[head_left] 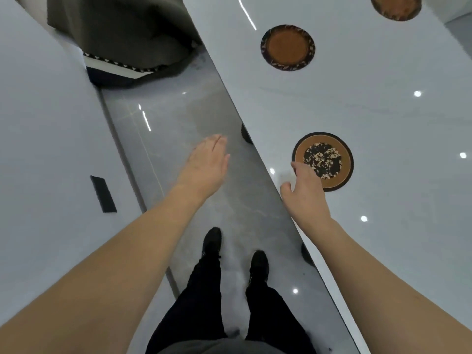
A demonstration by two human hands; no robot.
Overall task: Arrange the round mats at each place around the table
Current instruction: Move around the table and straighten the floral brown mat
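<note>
At the far left a pale wall or cabinet face (pixel 51 139) runs beside me, with a small dark rectangular plate (pixel 103 194) set into it, and beyond it, toward the top, a grey-green draped fabric (pixel 120 29) with a patterned trim hangs down to the glossy grey floor (pixel 163 139). My left hand (pixel 208 166) is stretched out over that floor, flat and slack, fingers together, holding nothing and touching nothing. Below it my dark trousers and black shoes (pixel 212 242) stand on the tiles, close to the table's edge. The white glossy table (pixel 383 118) fills the right side, its long edge slanting from top centre to bottom right. My right hand (pixel 305 191) reaches over that edge, fingers loosely spread and not closed on anything; its fingertips overlap the near rim of the floral mat (pixel 329 154), though I cannot tell whether they press on it or merely hover above. That round mat, tan with a dark flowered centre and dark border, lies flat near the table's edge. Further along the same side lies a second mat (pixel 287 47), orange-brown in the middle with a dark leafy border, well apart from the first. At the top right a third brown mat (pixel 396 7), blurred, is partly cut off by the frame.
</note>
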